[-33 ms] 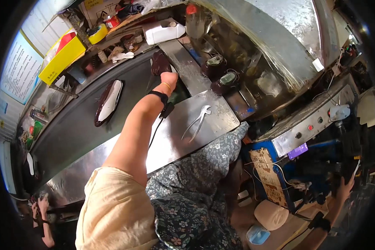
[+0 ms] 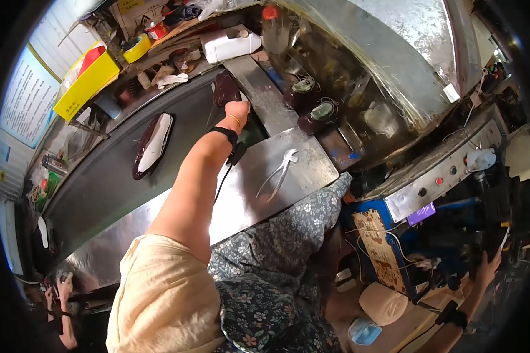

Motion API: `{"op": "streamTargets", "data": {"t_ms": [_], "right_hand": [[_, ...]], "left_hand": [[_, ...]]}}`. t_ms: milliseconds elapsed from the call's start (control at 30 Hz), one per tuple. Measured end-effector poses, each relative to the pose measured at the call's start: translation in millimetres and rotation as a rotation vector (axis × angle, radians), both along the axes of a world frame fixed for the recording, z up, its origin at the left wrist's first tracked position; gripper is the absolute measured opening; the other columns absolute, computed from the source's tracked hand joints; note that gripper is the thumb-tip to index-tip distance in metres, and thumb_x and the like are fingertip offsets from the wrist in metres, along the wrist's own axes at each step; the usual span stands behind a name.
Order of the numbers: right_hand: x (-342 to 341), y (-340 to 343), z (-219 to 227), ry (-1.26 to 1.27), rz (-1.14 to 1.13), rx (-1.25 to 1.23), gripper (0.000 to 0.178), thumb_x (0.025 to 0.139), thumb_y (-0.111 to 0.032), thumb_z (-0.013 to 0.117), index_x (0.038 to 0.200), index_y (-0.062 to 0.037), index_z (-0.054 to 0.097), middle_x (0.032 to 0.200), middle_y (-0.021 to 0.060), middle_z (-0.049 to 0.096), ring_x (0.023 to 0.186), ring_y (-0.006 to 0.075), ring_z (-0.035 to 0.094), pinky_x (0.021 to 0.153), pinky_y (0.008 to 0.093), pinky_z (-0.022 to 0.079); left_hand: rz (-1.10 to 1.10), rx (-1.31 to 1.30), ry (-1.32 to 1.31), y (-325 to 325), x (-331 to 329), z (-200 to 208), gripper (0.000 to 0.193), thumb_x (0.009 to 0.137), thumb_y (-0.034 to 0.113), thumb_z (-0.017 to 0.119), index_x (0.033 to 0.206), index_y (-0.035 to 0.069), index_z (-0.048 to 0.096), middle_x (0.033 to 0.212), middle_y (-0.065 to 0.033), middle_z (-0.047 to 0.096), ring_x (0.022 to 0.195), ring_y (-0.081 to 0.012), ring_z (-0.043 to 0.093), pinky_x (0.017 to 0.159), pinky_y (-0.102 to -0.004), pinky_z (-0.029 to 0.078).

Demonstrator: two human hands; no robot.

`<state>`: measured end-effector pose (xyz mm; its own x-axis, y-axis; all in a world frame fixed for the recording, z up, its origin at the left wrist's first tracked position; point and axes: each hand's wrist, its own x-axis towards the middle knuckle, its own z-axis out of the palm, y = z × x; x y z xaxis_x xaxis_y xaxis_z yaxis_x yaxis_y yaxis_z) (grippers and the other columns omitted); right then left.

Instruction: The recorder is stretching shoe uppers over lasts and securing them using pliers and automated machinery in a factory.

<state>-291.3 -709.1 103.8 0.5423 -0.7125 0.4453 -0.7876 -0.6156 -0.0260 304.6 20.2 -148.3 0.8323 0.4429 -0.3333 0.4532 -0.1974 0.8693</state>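
Observation:
My left hand (image 2: 237, 112) reaches forward over the dark conveyor belt (image 2: 109, 167). It is closed at the near end of a maroon shoe upper (image 2: 225, 88); the fingers are mostly hidden behind the hand. Another maroon shoe upper (image 2: 153, 147) with a white underside lies on the belt to the left. Pincers (image 2: 281, 170) lie on the metal ledge (image 2: 235, 206) nearer to me. Far to the right, my right hand (image 2: 489, 267) is closed around a dark thing with a thin white edge, beside a blue machine frame (image 2: 409, 282); its kind is unclear in shadow.
Two dark laced shoes (image 2: 319, 117) stand right of the belt. A white plastic jug (image 2: 232, 46) and a yellow box (image 2: 88, 82) sit along the back shelf. A control panel (image 2: 436, 182) is at right. Another person's hands (image 2: 63, 286) show at lower left.

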Motion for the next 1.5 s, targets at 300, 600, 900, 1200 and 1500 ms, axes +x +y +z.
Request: {"op": "streamTargets", "data": {"t_ms": [300,600,900,1200,1500], "right_hand": [[136,312,-102,-0.243,0.549,0.747,0.032,0.088,-0.003,0.064,0.12,0.0001,0.063,0.119,0.0114,0.065,0.109,0.0191,0.059,0.097,0.0332,0.045],[241,492,-106,-0.504,1.008,0.866,0.019,0.091,-0.011,0.064,0.107,-0.0021,0.068,0.098,0.0132,0.072,0.087,0.0207,0.07,0.076,0.0288,0.053],[165,495,-62,-0.429,1.134,0.535,0.018,0.087,-0.015,0.068,0.1,-0.003,0.068,0.092,0.0166,0.069,0.084,0.0343,0.067,0.07,0.0376,0.054],[161,497,-57,-0.347,1.021,0.794,0.015,0.09,-0.008,0.062,0.1,0.0025,0.069,0.089,0.0134,0.073,0.083,0.0187,0.072,0.072,0.0274,0.054],[160,515,-118,-0.678,0.902,0.936,0.044,0.088,-0.012,0.068,0.129,-0.0001,0.055,0.114,0.0146,0.068,0.106,0.0206,0.065,0.094,0.0305,0.048]], "left_hand": [[-0.346,-1.06,0.057,92,-139,64,0.028,0.086,0.014,0.066,0.108,-0.004,0.063,0.102,-0.0119,0.069,0.089,-0.0212,0.068,0.083,-0.0342,0.054],[-1.206,-0.558,0.068,53,-352,91,0.03,0.089,0.023,0.068,0.102,-0.003,0.064,0.093,-0.0081,0.068,0.082,-0.0157,0.063,0.076,-0.0275,0.051],[-1.015,-0.771,0.252,-101,-336,139,0.046,0.102,0.045,0.04,0.106,0.005,0.061,0.083,-0.0049,0.066,0.066,-0.0137,0.062,0.06,-0.0285,0.051],[-0.996,-0.919,0.249,-102,-353,141,0.035,0.101,0.031,0.04,0.112,0.005,0.06,0.097,-0.0064,0.066,0.082,-0.0152,0.064,0.075,-0.0292,0.052],[-1.193,-0.389,-0.734,-94,-329,106,0.039,0.096,0.031,0.053,0.121,0.001,0.056,0.103,-0.0127,0.066,0.097,-0.0232,0.063,0.088,-0.0363,0.05]]}}
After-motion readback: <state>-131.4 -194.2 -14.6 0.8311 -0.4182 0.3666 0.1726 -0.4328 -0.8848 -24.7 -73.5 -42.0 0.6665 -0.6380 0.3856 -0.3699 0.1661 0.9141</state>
